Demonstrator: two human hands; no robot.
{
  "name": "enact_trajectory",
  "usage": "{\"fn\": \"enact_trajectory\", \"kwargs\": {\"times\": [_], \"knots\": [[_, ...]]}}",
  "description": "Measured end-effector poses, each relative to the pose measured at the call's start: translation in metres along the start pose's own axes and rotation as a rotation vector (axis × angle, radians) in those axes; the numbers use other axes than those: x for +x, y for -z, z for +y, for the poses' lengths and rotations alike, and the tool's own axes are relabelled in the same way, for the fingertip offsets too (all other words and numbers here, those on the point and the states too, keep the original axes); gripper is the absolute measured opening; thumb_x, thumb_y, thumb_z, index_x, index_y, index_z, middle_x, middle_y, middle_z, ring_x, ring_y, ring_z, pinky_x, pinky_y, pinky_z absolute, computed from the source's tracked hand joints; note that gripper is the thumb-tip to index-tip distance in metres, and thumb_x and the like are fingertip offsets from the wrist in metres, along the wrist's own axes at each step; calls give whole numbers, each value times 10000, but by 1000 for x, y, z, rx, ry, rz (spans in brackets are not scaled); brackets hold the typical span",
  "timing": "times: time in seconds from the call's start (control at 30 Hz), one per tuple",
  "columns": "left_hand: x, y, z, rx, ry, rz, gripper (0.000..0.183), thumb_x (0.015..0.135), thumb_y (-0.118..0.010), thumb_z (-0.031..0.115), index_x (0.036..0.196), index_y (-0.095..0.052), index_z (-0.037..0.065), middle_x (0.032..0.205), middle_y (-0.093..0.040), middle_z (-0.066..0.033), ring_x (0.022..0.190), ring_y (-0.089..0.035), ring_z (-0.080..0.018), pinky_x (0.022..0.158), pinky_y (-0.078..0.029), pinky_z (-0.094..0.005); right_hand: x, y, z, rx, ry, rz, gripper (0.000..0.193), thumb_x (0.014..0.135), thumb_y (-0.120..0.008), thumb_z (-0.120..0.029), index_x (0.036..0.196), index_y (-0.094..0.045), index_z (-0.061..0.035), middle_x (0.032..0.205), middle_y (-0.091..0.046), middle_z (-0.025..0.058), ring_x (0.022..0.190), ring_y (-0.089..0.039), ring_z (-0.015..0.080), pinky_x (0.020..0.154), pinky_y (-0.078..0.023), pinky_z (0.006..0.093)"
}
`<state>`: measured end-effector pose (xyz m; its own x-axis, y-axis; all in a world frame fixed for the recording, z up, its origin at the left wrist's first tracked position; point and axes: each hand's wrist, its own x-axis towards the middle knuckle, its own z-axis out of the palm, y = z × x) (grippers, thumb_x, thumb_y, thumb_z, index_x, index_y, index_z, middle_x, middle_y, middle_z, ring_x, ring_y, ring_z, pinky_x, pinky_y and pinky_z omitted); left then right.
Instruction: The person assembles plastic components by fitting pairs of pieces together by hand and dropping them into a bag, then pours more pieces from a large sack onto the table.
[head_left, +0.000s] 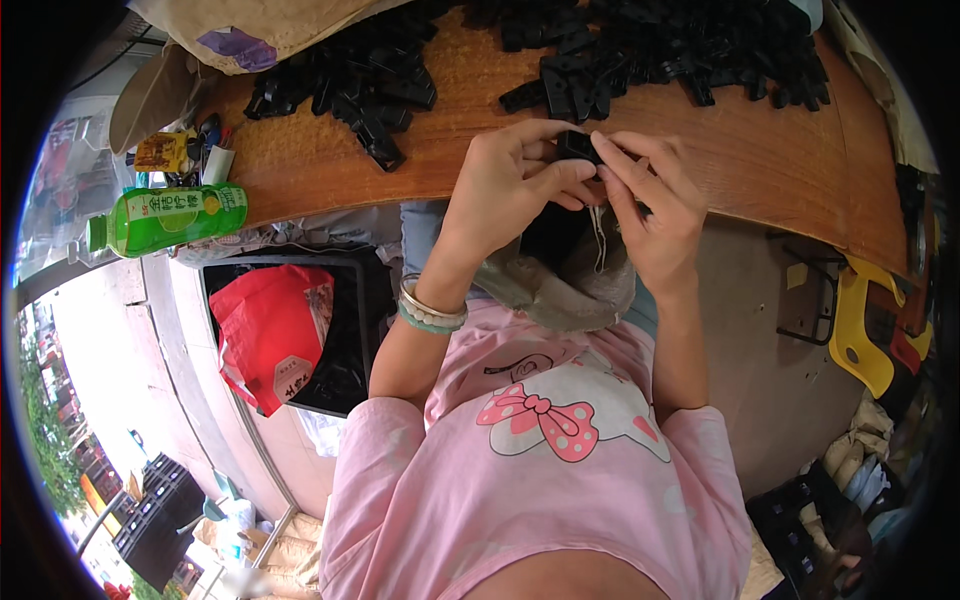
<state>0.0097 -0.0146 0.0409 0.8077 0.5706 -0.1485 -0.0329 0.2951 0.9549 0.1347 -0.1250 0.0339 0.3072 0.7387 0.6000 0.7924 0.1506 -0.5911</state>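
Observation:
Above the front edge of the wooden table (440, 165), both hands meet at a small black plastic part (576, 146). My left hand (500, 185) is closed round it, with the thumb at its lower side. From the other side, the fingertips of my right hand (658, 205) pinch at the part's right edge; any smaller piece between them is hidden. Right below the hands, an open greyish sack (575, 305) rests on my lap with something dark inside. Thin pale strands (599, 240) hang over its opening.
Heaps of black plastic parts lie on the table at left (350, 75) and right (650, 60). A green bottle (180, 218) lies at the table's left end. Below is a black bin (350, 370) with a red bag (270, 330). A yellow stool (855, 330) stands right.

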Motion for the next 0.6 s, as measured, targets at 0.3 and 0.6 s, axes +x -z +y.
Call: {"fn": "enact_trajectory", "kwargs": {"times": [0.3,0.6], "knots": [[-29,-19,-7,282,-281,137,265,814,-592,-36,1079,-585,-36,902,-666,-129,682,-666,-161,601,-527,-268,-11,-9,-15,404,-381,-24,415,782,-613,71,1177,-623,-55,998,-614,77,840,-560,127,684,-438,236],[-39,77,-7,1093,-367,997,357,732,-770,154,1001,-605,-11,807,-600,-107,609,-536,-168,579,-453,-284,-18,3,-8,258,-360,-345,177,803,-625,39,974,-651,1,905,-595,79,687,-540,158,602,-422,250]]}}
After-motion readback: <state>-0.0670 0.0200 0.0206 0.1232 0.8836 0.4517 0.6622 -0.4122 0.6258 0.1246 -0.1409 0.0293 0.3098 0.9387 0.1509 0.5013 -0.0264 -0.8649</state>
